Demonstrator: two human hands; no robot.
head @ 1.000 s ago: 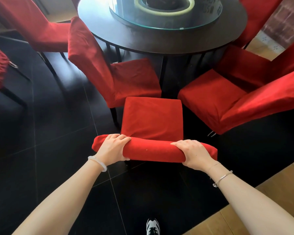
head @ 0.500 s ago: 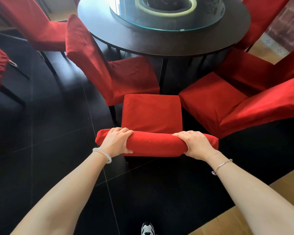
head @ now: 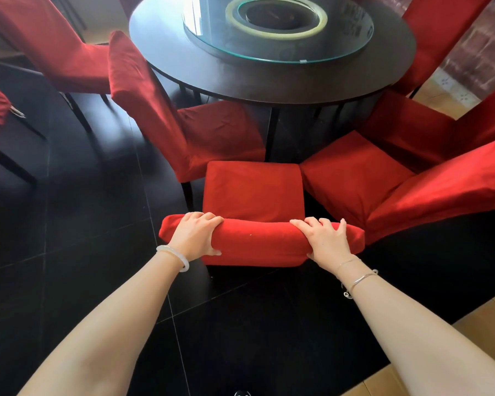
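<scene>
**Both Hands Gripping the Chair Backrest**

Nearest you, a shoe tip [head: 242, 393] shows at the bottom edge, on the black tiled floor [head: 83, 252]. Your forearms reach forward. A white bangle [head: 173, 257] sits on your left wrist and a thin silver bracelet [head: 360, 280] on your right.

Your left hand [head: 196, 235] grips the padded top of the backrest of the red-covered chair [head: 257, 241] near its left end, with the fingers curled over the far side and the thumb on the near face. Your right hand [head: 327, 241] grips the same backrest near its right end, fingers spread over the top and thumb underneath.

The chair stands directly ahead, backrest toward you and seat pointing away. The left neighbouring chair [head: 212, 138] stands near the seat's far left corner. The right neighbouring chair [head: 355, 167] stands just beside its right edge.

Beyond the seat stands the round dark table [head: 240, 90]. It carries a glass turntable [head: 340, 50]. More red-covered chairs ring the table on both sides.
</scene>
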